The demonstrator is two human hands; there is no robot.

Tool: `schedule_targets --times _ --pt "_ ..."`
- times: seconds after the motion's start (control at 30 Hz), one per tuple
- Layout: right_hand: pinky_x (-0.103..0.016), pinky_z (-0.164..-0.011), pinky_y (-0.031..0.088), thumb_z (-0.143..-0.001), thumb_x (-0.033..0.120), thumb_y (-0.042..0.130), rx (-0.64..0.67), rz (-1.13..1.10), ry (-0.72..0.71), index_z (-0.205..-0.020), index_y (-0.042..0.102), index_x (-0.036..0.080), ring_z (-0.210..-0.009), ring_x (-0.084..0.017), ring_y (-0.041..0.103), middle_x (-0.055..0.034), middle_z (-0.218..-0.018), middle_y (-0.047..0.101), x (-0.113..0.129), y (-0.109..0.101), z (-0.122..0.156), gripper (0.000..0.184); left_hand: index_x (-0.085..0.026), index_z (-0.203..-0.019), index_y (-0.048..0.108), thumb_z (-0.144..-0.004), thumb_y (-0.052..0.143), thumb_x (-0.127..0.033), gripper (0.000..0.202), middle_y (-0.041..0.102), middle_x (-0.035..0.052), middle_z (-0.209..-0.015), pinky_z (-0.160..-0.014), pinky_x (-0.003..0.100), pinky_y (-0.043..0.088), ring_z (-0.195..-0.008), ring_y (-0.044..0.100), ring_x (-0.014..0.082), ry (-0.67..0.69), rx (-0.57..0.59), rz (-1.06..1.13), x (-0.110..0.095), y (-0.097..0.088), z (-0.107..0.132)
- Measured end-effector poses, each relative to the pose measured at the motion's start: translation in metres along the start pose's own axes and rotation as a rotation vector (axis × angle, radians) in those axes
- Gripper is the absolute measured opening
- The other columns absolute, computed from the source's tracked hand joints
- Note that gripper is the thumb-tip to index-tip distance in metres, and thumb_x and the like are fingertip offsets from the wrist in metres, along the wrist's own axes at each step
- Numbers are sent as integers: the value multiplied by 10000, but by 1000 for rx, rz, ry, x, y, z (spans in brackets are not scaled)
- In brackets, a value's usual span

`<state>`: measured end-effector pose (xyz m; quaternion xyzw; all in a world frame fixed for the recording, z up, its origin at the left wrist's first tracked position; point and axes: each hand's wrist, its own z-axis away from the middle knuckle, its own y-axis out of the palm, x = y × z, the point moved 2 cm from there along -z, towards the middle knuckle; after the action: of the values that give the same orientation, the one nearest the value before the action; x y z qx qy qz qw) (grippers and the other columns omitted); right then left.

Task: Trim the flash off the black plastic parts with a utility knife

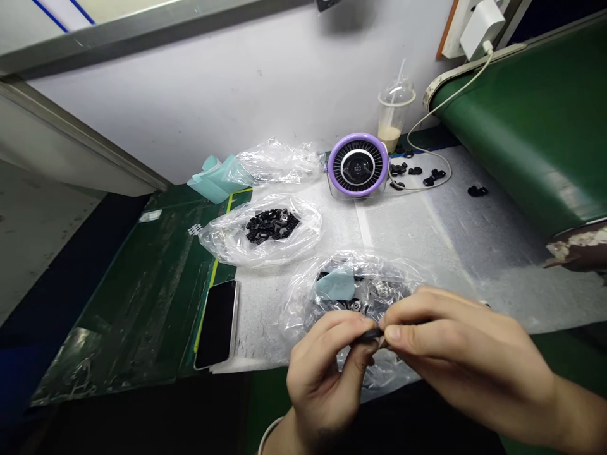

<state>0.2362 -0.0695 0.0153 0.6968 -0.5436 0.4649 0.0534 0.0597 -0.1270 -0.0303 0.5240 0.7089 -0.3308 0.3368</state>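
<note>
My left hand (322, 373) and my right hand (450, 354) meet at the near edge of the bench, both pinched on one small black plastic part (372, 333) held between the fingertips. Most of the part is hidden by my fingers. Right behind the hands lies a clear plastic bag (308, 297) with more small black parts and a light blue slip (336, 284) inside. A second clear bag (227, 243) further back on the left holds a heap of black parts (272, 224).
A black phone (217, 323) lies face up to the left. A purple desk fan (358, 165) stands at the back by a plastic cup (394, 114). Loose black parts (417, 174) sit beside a white cable (446, 101). A green conveyor belt (535, 126) runs on the right.
</note>
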Motion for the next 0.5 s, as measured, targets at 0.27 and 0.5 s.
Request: schedule_targets --times 0.27,0.5 --pt "-278 -731 574 -987 33 552 -47 301 -107 -1147 660 155 -874 -154 706 -80 -1030 745 -6 0 4 229 -251 -1358 712 -987 678 -141 388 759 58 -983 -540 186 651 -597 733 114 -207 24 144 5 2 9" --pt "-265 -754 495 -1006 94 587 204 336 -69 -1169 652 167 -895 -146 618 -59 -1056 686 -6 -14 6 191 -236 -1308 733 -991 707 -205 320 761 31 -893 -572 159 648 -594 761 122 -262 12 255 6 -4 14"
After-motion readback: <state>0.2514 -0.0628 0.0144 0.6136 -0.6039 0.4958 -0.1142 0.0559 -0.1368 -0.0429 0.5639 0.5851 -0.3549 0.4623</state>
